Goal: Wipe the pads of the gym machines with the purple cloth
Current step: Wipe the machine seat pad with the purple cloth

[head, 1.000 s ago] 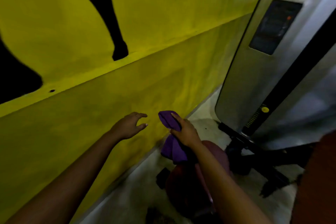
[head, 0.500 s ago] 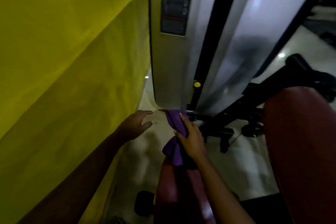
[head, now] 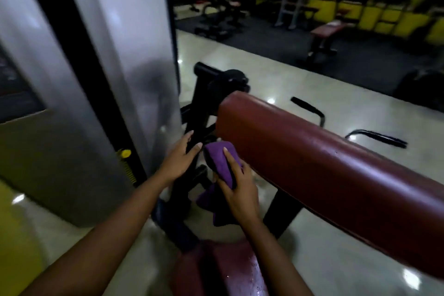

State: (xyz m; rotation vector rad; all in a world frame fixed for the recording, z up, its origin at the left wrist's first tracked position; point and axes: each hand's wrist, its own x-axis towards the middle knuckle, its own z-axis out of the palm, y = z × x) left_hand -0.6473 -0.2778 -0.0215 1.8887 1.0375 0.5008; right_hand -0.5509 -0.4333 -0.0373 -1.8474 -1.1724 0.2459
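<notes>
The cloth (head: 222, 163) is purple, the long pad (head: 324, 163) beside it a glossy dark red, and the lower pad (head: 228, 269) the same red. The machine's frame (head: 199, 113) is black, its shroud (head: 125, 43) silver-grey with a black stripe and a yellow knob (head: 125, 153). The floor (head: 276, 74) is pale and shiny, the far wall (head: 384, 14) yellow.

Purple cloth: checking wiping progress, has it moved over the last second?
Yes. The purple cloth, held by the right hand, has swung from the wall side of the yellow pin to its other side, beside the maroon pad.
</notes>
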